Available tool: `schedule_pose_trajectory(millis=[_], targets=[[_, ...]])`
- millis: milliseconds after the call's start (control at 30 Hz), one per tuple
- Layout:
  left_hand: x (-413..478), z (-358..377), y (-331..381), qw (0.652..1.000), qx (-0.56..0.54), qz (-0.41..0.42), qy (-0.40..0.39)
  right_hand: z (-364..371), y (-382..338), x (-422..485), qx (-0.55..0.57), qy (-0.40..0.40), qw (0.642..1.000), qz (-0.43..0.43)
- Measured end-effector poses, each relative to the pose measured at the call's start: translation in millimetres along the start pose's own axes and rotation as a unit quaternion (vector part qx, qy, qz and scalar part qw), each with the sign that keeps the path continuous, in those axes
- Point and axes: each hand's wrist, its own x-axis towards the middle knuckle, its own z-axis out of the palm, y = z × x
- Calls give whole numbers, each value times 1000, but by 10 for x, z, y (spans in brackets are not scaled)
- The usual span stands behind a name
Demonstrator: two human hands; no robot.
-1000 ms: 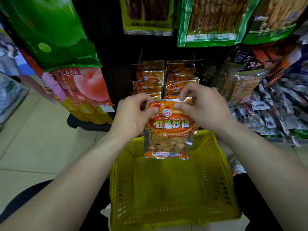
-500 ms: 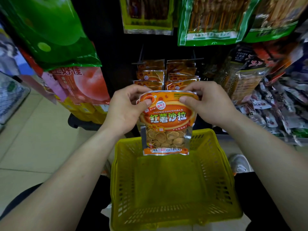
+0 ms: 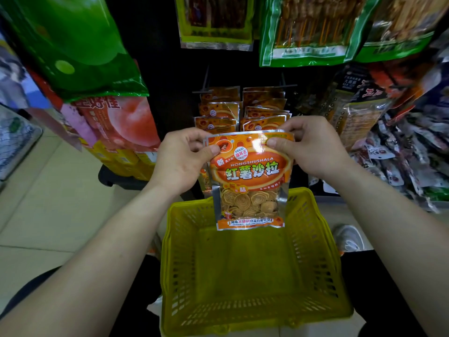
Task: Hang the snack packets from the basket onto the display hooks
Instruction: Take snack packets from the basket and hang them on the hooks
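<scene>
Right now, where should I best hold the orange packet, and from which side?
Pinch the orange packet by its flat top seal at both corners, left hand from its left, right hand from its right: it hangs upright, bulky below, top middle free.

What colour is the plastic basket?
The basket is yellow, with a slight green tint; the head view shows it best.

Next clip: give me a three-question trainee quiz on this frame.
1. True or false: only the left hand pinches the orange foil snack packet.
2. The held packet is: A) lying in the yellow plastic mesh basket, B) held up above it, C) lying beside it.
3. Fill in: matching orange packets hang behind in ___ columns.
Key: 1 false, the right hand pinches it too; 2 B; 3 two.
</scene>
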Motion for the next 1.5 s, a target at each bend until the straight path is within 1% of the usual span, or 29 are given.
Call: schedule_pose_trajectory(millis=[333, 633, 800, 1100, 1267, 1500], targets=[[-27, -13, 23, 999, 39, 23, -16, 1, 43, 23, -27, 9, 999, 37], [-27, -12, 36, 999, 27, 24, -22, -10, -8, 8, 1, -11, 999, 31], [-23, -10, 40, 999, 27, 25, -22, -25, -6, 5, -11, -17, 999, 28], [-11, -30, 38, 999, 29, 20, -4, -50, -7, -2, 18, -52, 998, 34], [11, -61, 40, 1000, 21, 12, 16, -83, 19, 29, 37, -46, 997, 45], [11, -49, 26, 1000, 20, 11, 10, -70, 48, 33, 36, -36, 998, 40]])
